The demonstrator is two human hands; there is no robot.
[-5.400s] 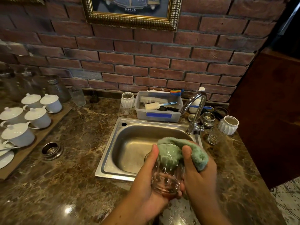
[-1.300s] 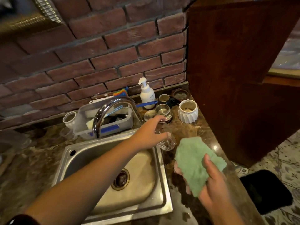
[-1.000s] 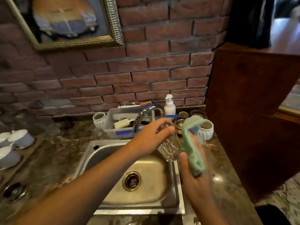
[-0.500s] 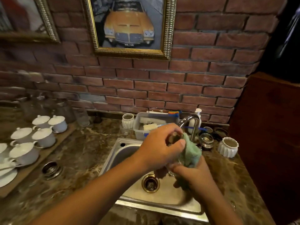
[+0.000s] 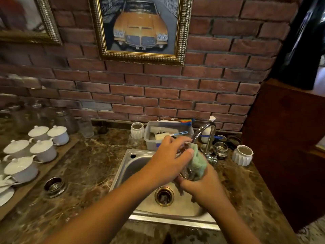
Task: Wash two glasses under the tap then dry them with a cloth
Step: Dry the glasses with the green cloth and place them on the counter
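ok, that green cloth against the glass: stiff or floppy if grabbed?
Probably floppy: the green cloth in the right hand bunches and folds against the glass. Likely light for its size; its plush-looking surface should grip, not slip.

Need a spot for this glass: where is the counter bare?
Bare counter lies between the cup tray and the sink, and right of the sink before the ribbed pot. Around the tap it is crowded with metal cups.
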